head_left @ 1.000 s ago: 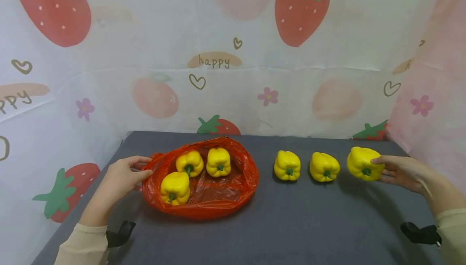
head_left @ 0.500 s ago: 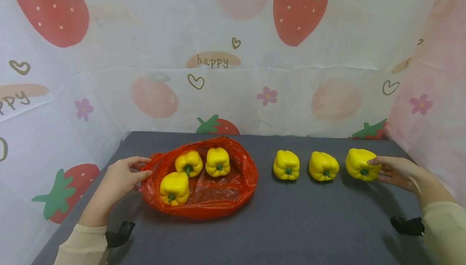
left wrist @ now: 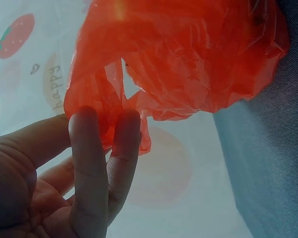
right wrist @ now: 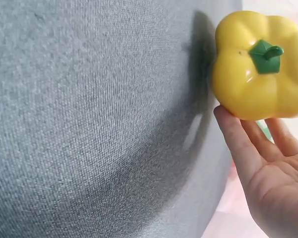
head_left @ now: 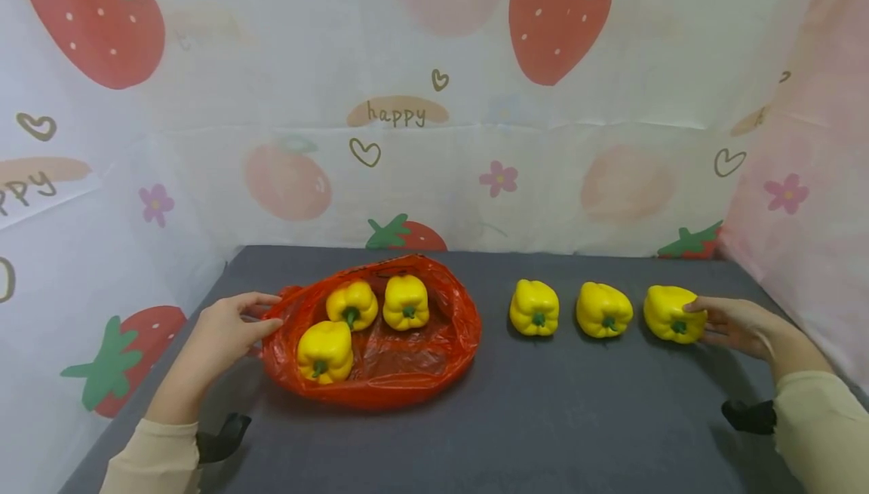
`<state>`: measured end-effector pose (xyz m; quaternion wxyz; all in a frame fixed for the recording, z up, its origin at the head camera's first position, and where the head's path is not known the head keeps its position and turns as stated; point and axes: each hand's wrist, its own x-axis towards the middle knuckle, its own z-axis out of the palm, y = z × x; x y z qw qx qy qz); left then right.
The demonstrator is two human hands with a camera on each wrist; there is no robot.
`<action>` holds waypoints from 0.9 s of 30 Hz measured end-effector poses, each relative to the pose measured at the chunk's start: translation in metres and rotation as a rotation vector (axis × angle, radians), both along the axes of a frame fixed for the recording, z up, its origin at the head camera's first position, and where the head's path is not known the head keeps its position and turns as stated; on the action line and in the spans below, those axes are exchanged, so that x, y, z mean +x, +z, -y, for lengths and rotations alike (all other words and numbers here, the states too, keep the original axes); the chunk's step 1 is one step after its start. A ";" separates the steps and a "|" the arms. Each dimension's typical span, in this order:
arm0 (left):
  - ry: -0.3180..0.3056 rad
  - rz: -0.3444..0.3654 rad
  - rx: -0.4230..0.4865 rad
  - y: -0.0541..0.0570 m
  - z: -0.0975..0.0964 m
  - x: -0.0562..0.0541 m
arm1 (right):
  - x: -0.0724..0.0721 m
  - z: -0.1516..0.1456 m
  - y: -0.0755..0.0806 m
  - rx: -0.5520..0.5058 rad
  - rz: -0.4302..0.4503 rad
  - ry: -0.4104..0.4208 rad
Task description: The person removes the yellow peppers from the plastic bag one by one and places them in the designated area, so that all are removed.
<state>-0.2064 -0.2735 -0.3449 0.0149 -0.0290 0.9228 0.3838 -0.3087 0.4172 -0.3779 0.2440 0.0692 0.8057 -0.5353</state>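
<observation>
At the left of the head view, my left hand (head_left: 220, 339) pinches the edge of a red plastic bag (head_left: 380, 396) whose mouth is spread wide. Close up in the left wrist view, the fingers (left wrist: 89, 153) meet the thin crumpled film (left wrist: 184, 64). Inside the bag are three yellow bell peppers, including a front one (head_left: 324, 352). Over on the right, my right hand (head_left: 743, 328) holds another yellow bell pepper (head_left: 668, 314) by its right side, low at the table. The right wrist view shows its green stem (right wrist: 268, 57) and my fingertips against the pepper.
Two more yellow bell peppers, a left one (head_left: 535, 308) and a middle one (head_left: 604, 310), stand in a row with the held one. The dark grey table (head_left: 516, 434) ends at a fruit-printed curtain (head_left: 543, 200) behind; curtains also flank both sides.
My right hand has moved left and lowered its bell pepper toward the table, in line with the other two. The left hand and the bag stay where they were.
</observation>
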 end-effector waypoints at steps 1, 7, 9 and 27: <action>-0.001 -0.001 -0.002 0.000 0.000 0.000 | 0.000 0.000 0.000 -0.002 0.004 -0.003; -0.002 -0.008 -0.013 -0.001 0.000 -0.001 | -0.002 -0.004 -0.003 0.006 0.008 -0.002; -0.003 -0.006 -0.015 -0.001 0.000 -0.001 | -0.003 -0.005 -0.004 0.006 0.012 0.004; 0.002 0.007 -0.012 -0.001 0.001 0.000 | 0.000 -0.003 -0.007 -0.042 0.004 -0.003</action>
